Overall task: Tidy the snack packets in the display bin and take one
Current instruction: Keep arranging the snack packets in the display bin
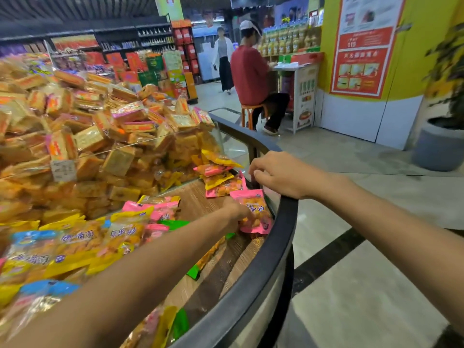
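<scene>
The left hand (237, 209) is blurred; it reaches onto a pink snack packet (256, 212) at 3 o'clock in the display bin (273, 249), against the rim, and I cannot tell its grip. The right hand (278, 174) curls over the black rim. Packet print is too blurred to read. Yellow packets (82, 247) lie at 9 o'clock, wrapped cracker packs (82, 136) heaped at 11 behind a clear divider (140, 144)
</scene>
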The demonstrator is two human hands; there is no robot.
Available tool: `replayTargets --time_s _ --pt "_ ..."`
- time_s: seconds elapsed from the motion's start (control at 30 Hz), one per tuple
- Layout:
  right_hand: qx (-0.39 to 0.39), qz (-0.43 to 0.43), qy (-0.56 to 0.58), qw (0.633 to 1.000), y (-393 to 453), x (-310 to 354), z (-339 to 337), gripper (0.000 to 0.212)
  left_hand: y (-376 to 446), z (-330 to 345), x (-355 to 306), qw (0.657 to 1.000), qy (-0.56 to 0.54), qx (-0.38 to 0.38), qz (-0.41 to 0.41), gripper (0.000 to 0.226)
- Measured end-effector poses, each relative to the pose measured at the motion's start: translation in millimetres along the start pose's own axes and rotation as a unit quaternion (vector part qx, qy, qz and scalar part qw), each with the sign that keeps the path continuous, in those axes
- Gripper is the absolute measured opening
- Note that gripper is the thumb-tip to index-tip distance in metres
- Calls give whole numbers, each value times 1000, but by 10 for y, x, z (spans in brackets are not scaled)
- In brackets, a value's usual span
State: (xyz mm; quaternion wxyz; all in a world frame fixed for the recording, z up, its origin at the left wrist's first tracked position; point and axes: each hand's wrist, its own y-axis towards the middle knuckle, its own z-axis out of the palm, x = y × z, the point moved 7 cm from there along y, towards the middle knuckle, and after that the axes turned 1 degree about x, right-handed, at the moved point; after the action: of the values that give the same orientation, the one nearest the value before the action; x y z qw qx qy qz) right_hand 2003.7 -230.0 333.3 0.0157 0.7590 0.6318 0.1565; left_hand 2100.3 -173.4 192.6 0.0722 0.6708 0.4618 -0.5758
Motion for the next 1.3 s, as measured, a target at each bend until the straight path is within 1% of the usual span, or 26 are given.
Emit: replayTargets --time_s 0.13,0.23,0.27,0.33,0.37,0.43,0.47,0.5,0.67,0.77,0.83,0.9,1.0,1.1,1.17,1.23,1.3 --pt "13 9 -25 1000 -24 36 -32 29 -216 -162 -36 1000 -7 15 9 35" --pt "10 2 -57 998 -41 134 -96 24 -488 -461 -88 999 -27 -7 45 42" --pt "6 0 -65 998 -45 191 -119 23 -611 -575 -92 997 -48 -9 53 40" --pt "-2 -8 -63 998 -30 340 -145 22 -886 -828 -87 994 -81 -9 70 24" --pt "-6 -13 -53 998 -15 436 -149 22 -1041 -967 -86 992 -90 -12 83 23" --pt "-18 -29 -28 999 44 672 -146 22 -1352 -1266 -60 988 -107 -26 109 31" --pt "-21 -38 -18 999 82 812 -132 22 -1492 -1425 -18 986 -115 -37 115 29" --pt "-22 -51 -6 998 126 973 -107 21 -1635 -1598 25 983 -131 -55 118 25" --pt "-19 -90 55 994 438 1904 93 23 -2163 -2463 367 957 -207 -145 141 28" --pt "-25 -83 107 990 616 2306 219 24 -2350 -2758 544 945 -225 -186 148 32" --pt "-33 -67 162 984 702 2553 329 25 -2421 -2929 650 940 -231 -203 150 31" --pt "-53 -42 229 971 747 2688 451 25 -2433 -3049 705 937 -229 -218 146 32" --pt "-69 -36 270 960 770 2782 567 29 -2371 -3136 675 936 -226 -225 150 50" --pt "-60 -27 333 941 834 2727 586 45 -2294 -3134 645 939 -219 -214 160 57" --pt "-42 -5 407 912 864 2671 596 57 -2260 -3122 663 942 -208 -207 160 60" --pt "-16 23 500 866 885 2650 656 49 -2240 -3121 690 946 -199 -205 157 60" --pt "20 44 569 821 888 2678 714 42 -2245 -3118 689 948 -188 -202 158 59"
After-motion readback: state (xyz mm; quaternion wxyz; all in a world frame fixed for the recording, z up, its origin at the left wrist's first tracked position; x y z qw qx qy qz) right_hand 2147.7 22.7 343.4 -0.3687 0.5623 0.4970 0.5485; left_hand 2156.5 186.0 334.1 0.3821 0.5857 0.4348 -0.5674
